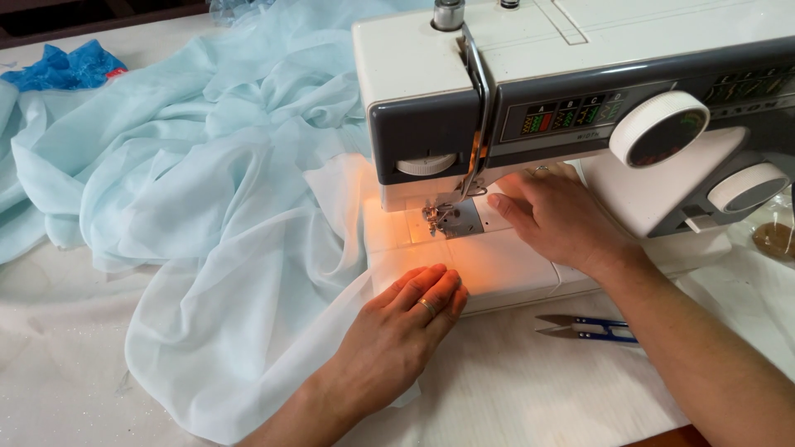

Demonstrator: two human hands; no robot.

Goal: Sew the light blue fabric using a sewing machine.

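Note:
A white and grey sewing machine [580, 66] stands at the upper right, its lamp glowing on the bed. Sheer pale blue fabric [207, 190] spreads over the table to the left and runs under the presser foot [439, 217]. My left hand [406, 327] lies flat, fingers together, on the fabric at the front edge of the machine bed; it wears a ring. My right hand [559, 219] rests palm down on the bed just right of the presser foot, fingertips on the fabric near the needle.
Blue-handled thread snips [584, 329] lie on the white table [513, 389] in front of the machine, under my right forearm. A crumpled bright blue bag [66, 68] sits at the far left. Two round white dials [662, 128] stick out on the machine's front.

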